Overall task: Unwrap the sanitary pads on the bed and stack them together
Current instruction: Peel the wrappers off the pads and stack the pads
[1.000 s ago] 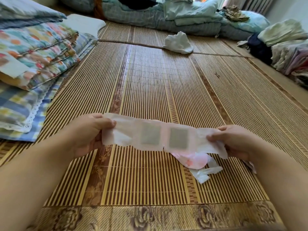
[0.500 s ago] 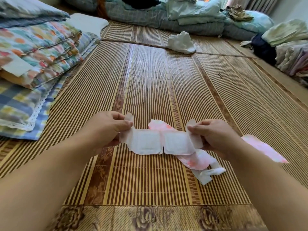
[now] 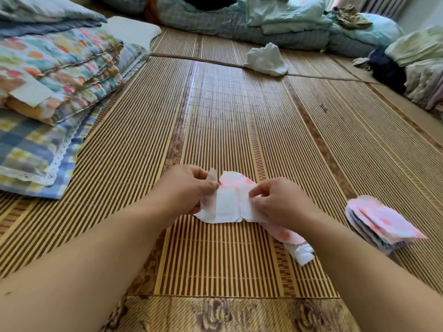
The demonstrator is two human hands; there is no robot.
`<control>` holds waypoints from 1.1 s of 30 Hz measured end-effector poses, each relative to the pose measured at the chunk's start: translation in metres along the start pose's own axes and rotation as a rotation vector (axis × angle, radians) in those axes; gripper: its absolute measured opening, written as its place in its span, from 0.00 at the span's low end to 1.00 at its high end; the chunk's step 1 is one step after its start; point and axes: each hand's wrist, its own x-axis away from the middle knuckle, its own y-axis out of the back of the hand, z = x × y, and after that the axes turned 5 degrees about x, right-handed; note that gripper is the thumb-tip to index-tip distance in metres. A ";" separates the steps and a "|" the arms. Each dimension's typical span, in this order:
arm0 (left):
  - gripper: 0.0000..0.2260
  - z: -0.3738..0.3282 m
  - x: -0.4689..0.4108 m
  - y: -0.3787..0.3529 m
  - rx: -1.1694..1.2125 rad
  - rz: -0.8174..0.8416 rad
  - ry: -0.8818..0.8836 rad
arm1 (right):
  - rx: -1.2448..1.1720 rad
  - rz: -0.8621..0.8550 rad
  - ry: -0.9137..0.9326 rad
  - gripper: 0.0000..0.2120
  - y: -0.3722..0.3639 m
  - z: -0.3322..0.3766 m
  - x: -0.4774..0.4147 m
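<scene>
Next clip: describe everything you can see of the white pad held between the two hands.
The pad is white, soft-looking and thin, with rounded, wavy edges. It is spread roughly flat, low over the striped bamboo mat; whether it rests on the mat is unclear. The left hand pinches its left end together with a translucent strip. The right hand pinches and covers its right end. A pink printed wrapper shows behind its upper edge.

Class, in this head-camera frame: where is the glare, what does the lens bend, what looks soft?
Head view: a pale glare stripe runs up the bamboo mat; the wide lens splays its slats outward toward the edges; the pink stack of pads at right looks slightly smeared.
</scene>
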 end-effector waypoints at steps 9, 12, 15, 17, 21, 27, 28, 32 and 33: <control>0.09 -0.002 0.000 -0.015 -0.170 0.185 -0.050 | 0.139 -0.025 0.012 0.12 -0.008 -0.002 -0.001; 0.11 -0.002 0.000 -0.017 -0.183 0.212 -0.105 | 0.107 -0.017 0.019 0.13 -0.010 -0.004 0.000; 0.12 0.000 -0.005 -0.011 -0.310 0.082 -0.182 | 0.056 0.027 0.014 0.12 -0.008 -0.005 -0.001; 0.17 0.005 -0.008 -0.002 -0.635 -0.088 -0.195 | -0.011 -0.007 -0.018 0.09 0.001 -0.011 -0.004; 0.22 0.015 -0.006 0.007 -0.913 -0.187 -0.082 | -0.016 -0.226 -0.146 0.02 0.034 -0.035 -0.011; 0.12 0.015 -0.005 0.003 -0.904 -0.171 -0.121 | 0.038 0.020 -0.273 0.15 0.032 -0.044 -0.006; 0.10 0.015 -0.005 0.003 -0.897 -0.159 -0.119 | 0.037 0.011 -0.264 0.13 0.030 -0.044 -0.006; 0.09 0.015 -0.007 0.003 -0.925 -0.135 -0.100 | -0.012 -0.004 -0.258 0.06 0.029 -0.044 -0.006; 0.09 0.015 -0.007 0.003 -0.939 -0.124 -0.088 | -0.012 0.000 -0.252 0.05 0.029 -0.044 -0.006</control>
